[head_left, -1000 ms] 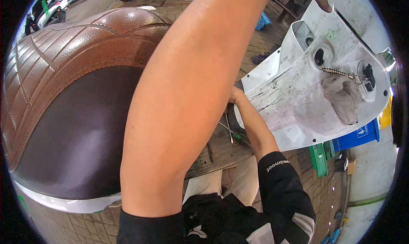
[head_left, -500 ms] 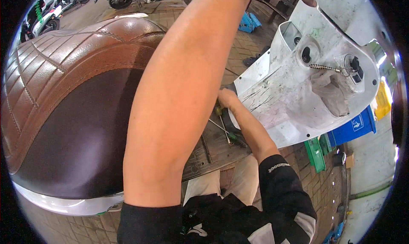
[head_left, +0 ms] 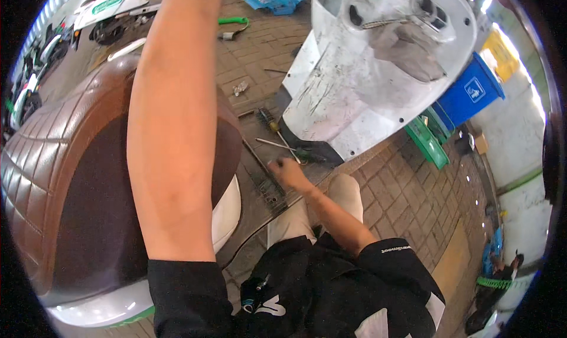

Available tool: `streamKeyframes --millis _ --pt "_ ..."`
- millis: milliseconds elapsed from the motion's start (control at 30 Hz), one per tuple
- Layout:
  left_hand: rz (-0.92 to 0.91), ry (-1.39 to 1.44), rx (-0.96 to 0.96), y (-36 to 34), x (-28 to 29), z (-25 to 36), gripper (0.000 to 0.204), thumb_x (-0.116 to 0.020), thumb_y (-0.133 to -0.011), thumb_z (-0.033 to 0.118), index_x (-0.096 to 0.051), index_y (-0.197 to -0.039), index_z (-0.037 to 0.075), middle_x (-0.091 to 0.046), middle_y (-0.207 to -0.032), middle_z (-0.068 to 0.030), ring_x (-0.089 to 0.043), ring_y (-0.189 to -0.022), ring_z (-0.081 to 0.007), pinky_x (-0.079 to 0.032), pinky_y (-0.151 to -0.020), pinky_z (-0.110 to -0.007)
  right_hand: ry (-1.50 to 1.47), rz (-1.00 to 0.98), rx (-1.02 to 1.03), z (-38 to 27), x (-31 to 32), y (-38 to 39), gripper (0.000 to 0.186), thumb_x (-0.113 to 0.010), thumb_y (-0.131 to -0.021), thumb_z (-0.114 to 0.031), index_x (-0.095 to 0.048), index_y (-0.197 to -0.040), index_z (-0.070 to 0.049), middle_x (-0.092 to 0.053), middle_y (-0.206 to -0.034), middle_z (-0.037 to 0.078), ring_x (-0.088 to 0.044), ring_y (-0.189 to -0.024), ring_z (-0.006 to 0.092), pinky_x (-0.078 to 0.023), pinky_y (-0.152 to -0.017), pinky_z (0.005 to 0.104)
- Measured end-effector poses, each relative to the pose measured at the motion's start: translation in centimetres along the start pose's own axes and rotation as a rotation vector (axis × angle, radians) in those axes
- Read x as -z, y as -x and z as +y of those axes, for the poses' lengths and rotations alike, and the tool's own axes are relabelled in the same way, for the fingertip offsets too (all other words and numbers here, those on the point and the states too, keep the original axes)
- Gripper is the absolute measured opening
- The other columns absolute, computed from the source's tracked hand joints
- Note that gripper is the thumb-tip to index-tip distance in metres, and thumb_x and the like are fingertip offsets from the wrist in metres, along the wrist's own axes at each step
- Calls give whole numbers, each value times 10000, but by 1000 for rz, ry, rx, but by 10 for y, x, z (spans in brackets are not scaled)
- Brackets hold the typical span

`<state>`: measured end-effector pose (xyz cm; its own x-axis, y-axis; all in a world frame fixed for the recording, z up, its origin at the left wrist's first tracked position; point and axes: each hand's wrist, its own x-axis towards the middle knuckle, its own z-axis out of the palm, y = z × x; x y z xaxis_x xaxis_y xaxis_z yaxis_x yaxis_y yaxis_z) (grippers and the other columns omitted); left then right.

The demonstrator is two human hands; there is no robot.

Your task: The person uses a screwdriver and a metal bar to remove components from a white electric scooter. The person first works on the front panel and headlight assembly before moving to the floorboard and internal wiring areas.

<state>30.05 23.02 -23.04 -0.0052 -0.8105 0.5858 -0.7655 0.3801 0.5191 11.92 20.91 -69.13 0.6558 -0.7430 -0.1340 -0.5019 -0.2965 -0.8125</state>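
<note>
My left forearm (head_left: 174, 119) rises bare across the scooter's brown seat (head_left: 77, 125); its hand lies beyond the upper edge. Low over the dark footboard (head_left: 251, 181) is my right hand (head_left: 288, 174), fingers curled. Something small and dark shows at its fingertips, too blurred to name. Just beyond it, a screwdriver (head_left: 269, 121) with a yellow-and-black handle lies with its shaft across another thin metal shaft (head_left: 274, 143). To the right of the footboard leans the scuffed white scooter front panel (head_left: 342, 96), with a grey crumpled pouch (head_left: 410, 51) in its recess.
A blue bin (head_left: 469, 93) and a green tray (head_left: 428, 143) stand right of the panel. On the brick paving (head_left: 390, 187) beyond the footboard lie a blue plastic piece (head_left: 274, 0) and a green strap (head_left: 233, 21). Other scooters (head_left: 35, 84) are parked at far left.
My left hand has left the panel's upper edge and passed out of view as the arm swung left. My right hand has drawn back from the panel's lower corner. The view has shifted.
</note>
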Motion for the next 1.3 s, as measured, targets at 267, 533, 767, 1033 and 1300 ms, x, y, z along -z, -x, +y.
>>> streamKeyframes --millis 267,533,767,1033,1300 --pt "21 139 143 8 -4 -16 541 -655 -753 329 -511 -1116 -47 -596 -970 -99 -551 -846 -143 -428 -771 -273 642 -23 210 -43 -26 5 241 -471 -767 -151 -525 -911 34 -587 -864 201 -585 -798 357 -480 -672 429" --pt "18 288 88 13 -6 -14 528 -647 -764 301 -481 -1138 -33 -584 -1021 -142 -544 -903 -166 -420 -778 -268 414 111 347 -83 -3 25 196 -519 -772 -176 -564 -825 7 -590 -880 201 -582 -792 351 -465 -649 419" --pt "31 158 24 14 -25 -23 421 -623 -791 208 -496 -1118 -25 -588 -995 -110 -539 -898 -159 -416 -787 -275 -122 -145 576 -113 93 94 219 -561 -802 -217 -523 -823 -3 -576 -774 161 -580 -740 261 -425 -621 406" --pt "593 230 177 85 -83 -19 352 -606 -797 222 -538 -1058 -5 -566 -977 -65 -499 -915 -153 -358 -830 -272 -294 -94 425 -50 113 153 254 -546 -844 -243 -506 -911 -1 -516 -685 162 -442 -593 188 -375 -545 356" --pt "870 1379 502 287 -306 -15 360 -455 -822 365 -541 -1016 74 -552 -1038 -64 -493 -973 -214 -373 -881 -330 -200 -310 659 -58 206 146 333 -482 -874 -313 -493 -820 15 -468 -639 202 -481 -576 283 -392 -558 368"
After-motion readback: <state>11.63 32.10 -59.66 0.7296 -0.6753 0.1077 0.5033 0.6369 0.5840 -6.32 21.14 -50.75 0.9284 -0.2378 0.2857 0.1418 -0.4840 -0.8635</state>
